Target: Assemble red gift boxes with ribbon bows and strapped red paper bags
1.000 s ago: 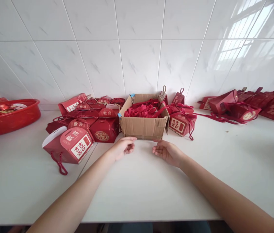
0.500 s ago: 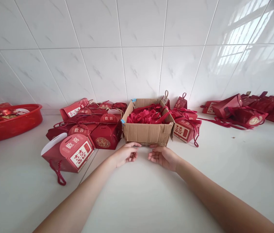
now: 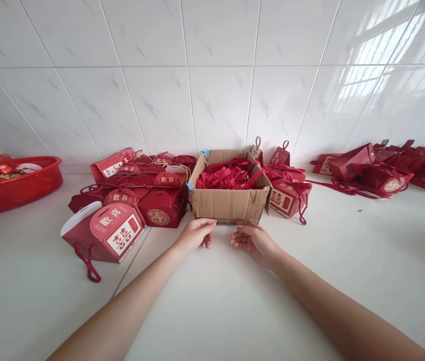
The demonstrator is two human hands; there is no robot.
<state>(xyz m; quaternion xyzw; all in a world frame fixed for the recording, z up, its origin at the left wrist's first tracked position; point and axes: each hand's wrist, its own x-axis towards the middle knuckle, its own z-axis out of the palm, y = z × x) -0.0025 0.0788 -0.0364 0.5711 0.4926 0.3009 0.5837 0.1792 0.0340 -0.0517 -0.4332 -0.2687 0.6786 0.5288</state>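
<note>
Left hand and right hand (half-curled, empty) rest by the box's front, which likely corrals the ribbons.

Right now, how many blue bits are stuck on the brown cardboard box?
2: one blue bit at the far left corner of the cardboard box, the other blue bit at its near left corner. Sides facing away may hide more.
</note>
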